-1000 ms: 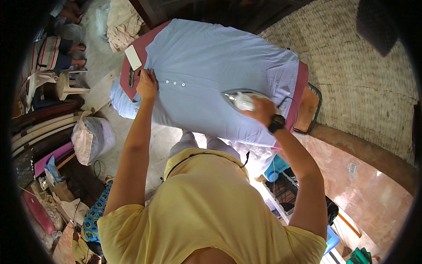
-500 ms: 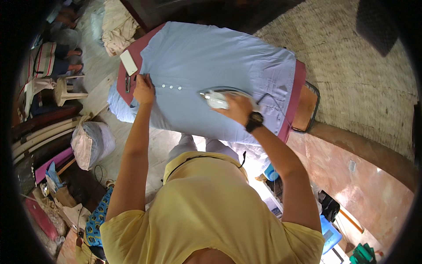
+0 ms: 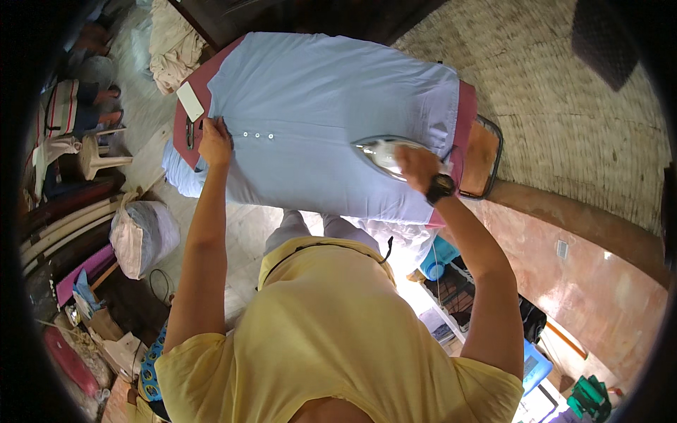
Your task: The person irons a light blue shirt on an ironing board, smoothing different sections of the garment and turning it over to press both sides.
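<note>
A light blue shirt (image 3: 303, 92) with white buttons lies spread over a maroon-covered ironing board (image 3: 467, 113). My right hand (image 3: 420, 169) is wrapped around a white clothes iron (image 3: 381, 152), whose soleplate rests on the shirt near the board's right end, its tip pointing left. At the shirt's left end, my left hand (image 3: 215, 143) has its fingers closed on the cloth beside the row of buttons; the fingertips are partly hidden. A white phone (image 3: 190, 102) and a small dark object (image 3: 190, 134) lie on the board just left of that hand.
The board's metal end frame (image 3: 498, 158) sticks out at right, beside a low ledge (image 3: 550, 208). A stuffed bag (image 3: 141, 240) and a plastic stool (image 3: 99, 158) stand on the floor at left. Another person's feet (image 3: 109, 106) show at far left.
My right hand has slid the iron to the right and slightly down across the shirt. My left hand keeps its place on the cloth, while the whole view has shifted a little.
</note>
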A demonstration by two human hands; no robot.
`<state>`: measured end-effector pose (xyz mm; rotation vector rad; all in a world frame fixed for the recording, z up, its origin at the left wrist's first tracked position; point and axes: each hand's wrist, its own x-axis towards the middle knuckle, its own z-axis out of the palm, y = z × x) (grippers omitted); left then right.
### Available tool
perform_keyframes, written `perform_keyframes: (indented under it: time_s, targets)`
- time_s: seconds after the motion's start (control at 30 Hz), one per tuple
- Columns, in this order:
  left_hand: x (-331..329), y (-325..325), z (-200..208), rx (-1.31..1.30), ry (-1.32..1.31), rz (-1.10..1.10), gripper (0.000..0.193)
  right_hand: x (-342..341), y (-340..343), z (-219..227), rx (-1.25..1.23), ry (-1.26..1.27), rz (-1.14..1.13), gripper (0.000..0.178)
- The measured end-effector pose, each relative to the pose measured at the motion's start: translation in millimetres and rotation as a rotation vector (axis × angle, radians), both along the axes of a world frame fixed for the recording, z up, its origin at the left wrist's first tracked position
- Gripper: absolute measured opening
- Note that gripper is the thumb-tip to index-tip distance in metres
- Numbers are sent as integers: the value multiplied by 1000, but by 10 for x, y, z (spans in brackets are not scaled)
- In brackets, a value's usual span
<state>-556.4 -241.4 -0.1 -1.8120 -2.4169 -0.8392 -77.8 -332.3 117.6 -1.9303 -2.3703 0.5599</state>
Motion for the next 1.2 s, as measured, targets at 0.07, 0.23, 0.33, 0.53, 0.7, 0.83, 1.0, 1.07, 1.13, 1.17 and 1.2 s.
perform_keyframes:
  time_s: [0.07,0.23,0.33,0.53,0.7,0.83,1.0,1.07,1.13,1.17,1.2]
  targets:
    - [-1,9,7,-9,1,3,28,410,-154,-23,32,-71,-63,54]
    - [-37,3,-43,-17,2,6,28,468,-183,-28,92,-20,-10,53]
    - [-27,6,-28,-13,7,12,28,392,-172,-113,123,-59,-81,52]
    - [-13,-12,-12,14,1,26,27,-50,-40,-1,178,36,2,45]
    - [-6,8,-24,15,-71,57,27,-704,188,-61,265,172,117,42]
    - [-38,1,-66,98,-88,70,32,-1350,427,-82,221,137,93,45]
    - [-8,-28,-47,96,-120,83,31,-1942,670,98,197,107,52,50]
    - [-7,18,-13,83,-136,69,29,-2080,732,129,195,103,28,51]
    - [-5,-8,-11,41,-130,72,26,-2189,753,165,185,125,18,54]
    - [-17,-13,-24,44,-129,71,25,-2198,761,154,172,111,16,53]
    - [-30,-23,-37,48,-128,69,25,-2173,752,127,159,97,14,53]
